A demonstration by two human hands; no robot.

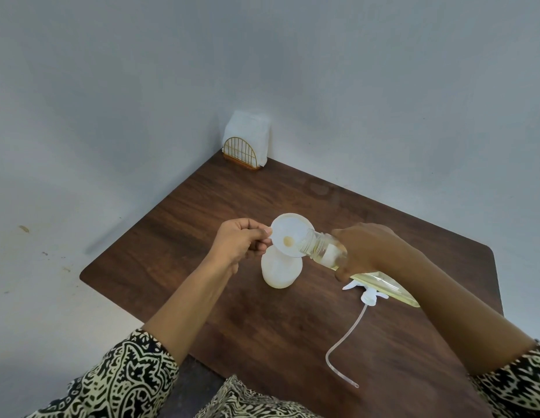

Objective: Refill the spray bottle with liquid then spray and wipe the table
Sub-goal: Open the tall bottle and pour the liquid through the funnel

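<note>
Fingers (262, 231) of the left hand (241, 241) pinch the 9 o'clock rim of a white funnel (289, 229), thumb on top and the other fingers curled beneath. The funnel sits in the neck of a translucent white spray bottle (280, 273), which stands upright near the middle of the dark wooden table (187, 236). A small yellowish patch shows at the funnel's drain hole.

The right hand (371, 248) comes in from 3 o'clock of the funnel, its fingers wrapped round a clear refill bottle (323, 250). This bottle is tipped nearly flat, with its open threaded mouth over the funnel's 3 o'clock edge. Pale yellow liquid lies along its lower side, towards the base.

At 4 o'clock of the spray bottle, partly under the refill bottle, the white trigger spray head (369, 295) lies on the table, its thin dip tube (341, 345) curving towards 6 o'clock.

At 12 o'clock, in the table's far corner against the wall, a gold wire napkin holder (243, 153) holds white napkins (250, 128).

Both forearms are bare below black-and-cream patterned sleeves (124, 378).
</note>
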